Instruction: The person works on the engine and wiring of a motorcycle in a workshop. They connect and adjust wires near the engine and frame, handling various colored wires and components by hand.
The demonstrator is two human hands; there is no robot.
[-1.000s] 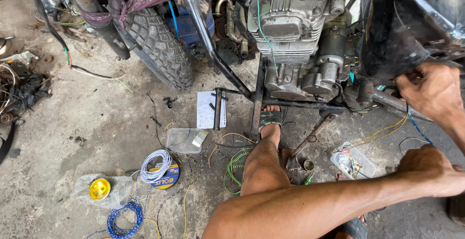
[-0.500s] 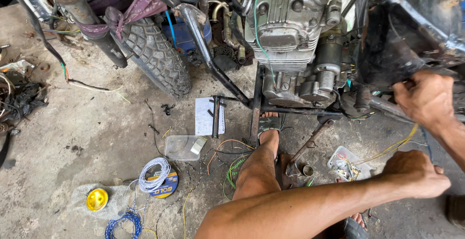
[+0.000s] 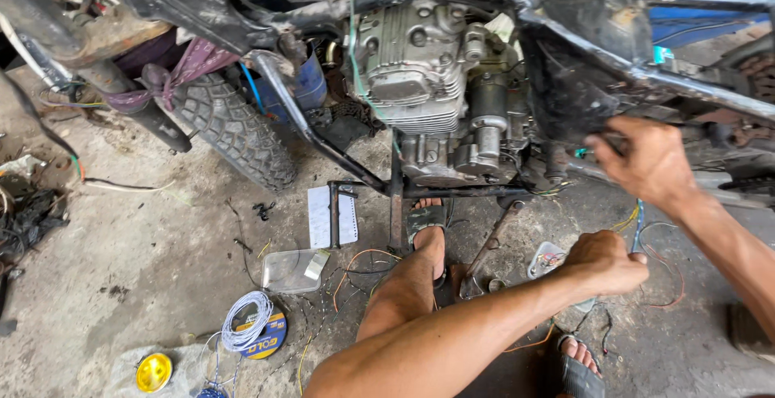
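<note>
The right hand [image 3: 646, 160], at three o'clock, grips the dark frame panel [image 3: 577, 83] while the left hand [image 3: 605, 261] stays fisted below; loose wires [image 3: 658, 265] could snag if tugged.

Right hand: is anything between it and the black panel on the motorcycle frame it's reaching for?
Nothing visible. The right hand is already at the black panel, fingers against its lower edge. The left hand is a closed fist lower down, clear of it.
</note>
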